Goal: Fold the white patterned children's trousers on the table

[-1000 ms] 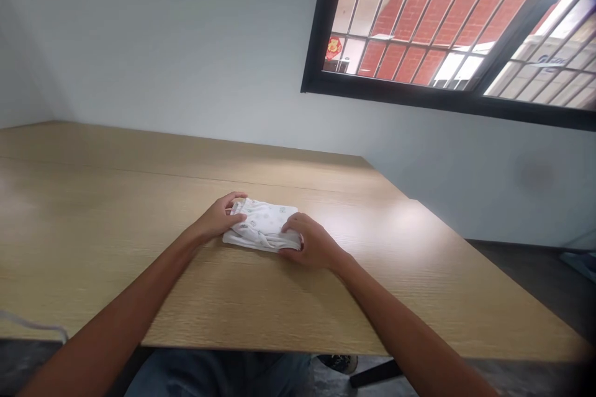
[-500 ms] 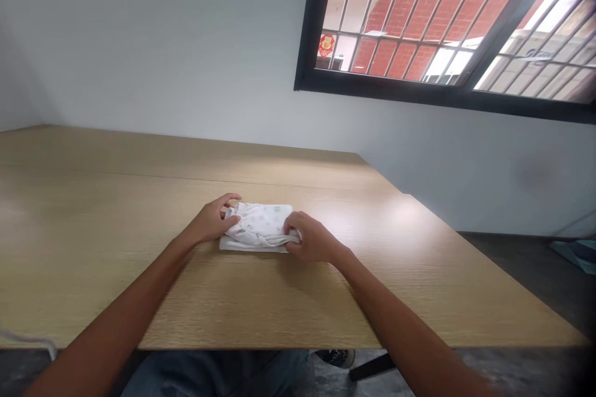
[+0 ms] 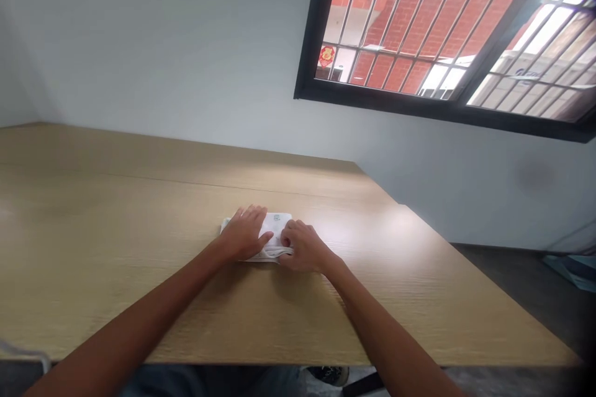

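Note:
A small white garment with a faint print [image 3: 276, 223] lies folded into a flat bundle on the wooden table [image 3: 139, 229]. My left hand [image 3: 246, 232] rests flat across its left part, palm down with fingers stretched away from me and thumb pointing right. It covers much of the cloth. At the right end, my right hand [image 3: 300, 247] is closed on the garment's near right edge, fingers curled and thumb below. Layered folds show between the two hands. The exact kind of garment cannot be made out.
A dark-framed window [image 3: 386, 96] with bars is set in the wall [image 3: 186, 62] behind the table. The table's right edge slants toward me. A white cable [image 3: 28, 352] hangs at the front left edge. A shoe [image 3: 329, 374] shows under the table.
My left hand has moved from pinching the garment's left edge to lying flat on top, further right. My right hand still grips the right end. The view has tilted slightly.

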Demonstrator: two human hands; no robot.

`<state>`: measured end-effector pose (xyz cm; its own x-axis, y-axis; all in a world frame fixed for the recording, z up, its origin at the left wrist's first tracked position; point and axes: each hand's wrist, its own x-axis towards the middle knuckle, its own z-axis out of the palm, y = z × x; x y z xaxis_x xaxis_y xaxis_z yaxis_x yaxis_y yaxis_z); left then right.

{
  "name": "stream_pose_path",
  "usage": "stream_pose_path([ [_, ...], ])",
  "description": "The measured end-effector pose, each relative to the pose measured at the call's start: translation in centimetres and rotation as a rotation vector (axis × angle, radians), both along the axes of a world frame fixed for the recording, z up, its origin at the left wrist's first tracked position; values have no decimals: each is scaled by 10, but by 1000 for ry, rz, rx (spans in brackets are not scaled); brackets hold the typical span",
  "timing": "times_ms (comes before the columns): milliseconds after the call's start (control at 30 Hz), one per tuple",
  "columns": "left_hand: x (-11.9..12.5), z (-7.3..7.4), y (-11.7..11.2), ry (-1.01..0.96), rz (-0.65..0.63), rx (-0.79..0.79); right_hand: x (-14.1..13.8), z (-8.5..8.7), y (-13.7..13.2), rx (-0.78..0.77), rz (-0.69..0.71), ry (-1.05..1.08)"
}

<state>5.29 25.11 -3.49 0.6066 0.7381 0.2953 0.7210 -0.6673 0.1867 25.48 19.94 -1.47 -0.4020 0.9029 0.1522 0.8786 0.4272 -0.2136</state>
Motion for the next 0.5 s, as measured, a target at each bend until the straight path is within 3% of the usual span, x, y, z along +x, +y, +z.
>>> stream_pose_path([
  [133,6,-22,10,62,53,-31,16,9,2,-120,-19,7],
  [267,8,-26,8,37,79,-26,30,24,2,-255,20,145],
  [400,21,-22,3,84,117,-64,11,29,9,-12,-94,612],
  [500,33,-26,3,86,61,-104,-28,20,19,36,-64,717],
])
